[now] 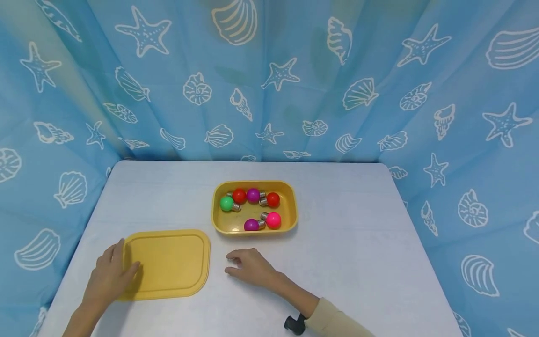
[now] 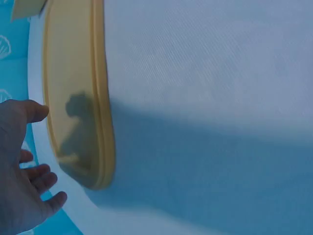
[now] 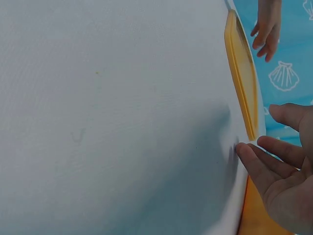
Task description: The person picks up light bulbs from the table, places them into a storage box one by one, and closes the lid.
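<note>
A flat yellow lid (image 1: 168, 264) with rounded corners lies on the table in the left part of the head view. Over its left end hovers my left hand (image 1: 110, 276), fingers loosely bent and holding nothing; the right wrist view shows this hand (image 3: 267, 32) raised apart from the lid. My right hand (image 1: 252, 267) is held between the lid and the yellow container (image 1: 223, 222), its fingers relaxed around nothing. Inside the container lie several small coloured light bulbs: a green bulb (image 1: 226, 203), red ones, purple ones and a pink bulb (image 1: 273, 220), with silvery screw bases.
A white cloth covers the table (image 1: 349, 243). Behind it and at both sides hangs a blue curtain (image 1: 269, 107) printed with white shells and starfish. A black device (image 1: 295, 324) sits at the right wrist, by a beige sleeve (image 1: 332, 320).
</note>
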`<state>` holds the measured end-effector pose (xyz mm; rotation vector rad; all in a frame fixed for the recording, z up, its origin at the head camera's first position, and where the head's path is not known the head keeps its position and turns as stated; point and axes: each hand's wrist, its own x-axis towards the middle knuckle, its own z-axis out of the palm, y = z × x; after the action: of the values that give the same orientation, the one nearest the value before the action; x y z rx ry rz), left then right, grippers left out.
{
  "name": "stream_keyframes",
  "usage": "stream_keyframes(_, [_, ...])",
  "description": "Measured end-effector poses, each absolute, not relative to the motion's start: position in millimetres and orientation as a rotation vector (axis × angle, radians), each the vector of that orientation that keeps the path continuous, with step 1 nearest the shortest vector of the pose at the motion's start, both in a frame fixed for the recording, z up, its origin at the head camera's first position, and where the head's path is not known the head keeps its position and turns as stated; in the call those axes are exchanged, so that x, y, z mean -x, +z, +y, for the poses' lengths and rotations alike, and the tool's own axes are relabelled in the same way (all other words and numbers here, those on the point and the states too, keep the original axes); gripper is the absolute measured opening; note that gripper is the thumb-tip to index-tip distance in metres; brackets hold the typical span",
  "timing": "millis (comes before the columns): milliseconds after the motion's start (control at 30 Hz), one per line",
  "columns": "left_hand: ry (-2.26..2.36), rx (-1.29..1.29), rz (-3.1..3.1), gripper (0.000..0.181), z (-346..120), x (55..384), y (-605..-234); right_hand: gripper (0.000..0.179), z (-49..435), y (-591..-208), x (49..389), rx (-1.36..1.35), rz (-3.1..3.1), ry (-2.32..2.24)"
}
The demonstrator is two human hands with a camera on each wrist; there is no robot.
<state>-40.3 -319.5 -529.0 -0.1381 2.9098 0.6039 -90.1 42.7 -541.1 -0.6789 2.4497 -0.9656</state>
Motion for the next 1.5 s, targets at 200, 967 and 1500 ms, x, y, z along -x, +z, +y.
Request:
stream_keyframes(200, [0.532, 0.301, 2.773, 0.081, -335.6, 35.0, -529.7, 0.018, 29.5, -546.1, 90.5, 0.688, 2.455, -1.022])
stream_keyframes(967, [0.484, 0.408, 2.636, 0.070, -337.7, 31.9, -533.7, 0.037, -16.5, -547.8, 84.6, 0.733, 2.540, -0.722])
stream_keyframes(1500, [0.714, 0.573, 2.648, 0.078, -341.4, 31.1, -541.9, 0.075, -19.4, -546.8, 73.7, 0.666, 2.502, -0.762])
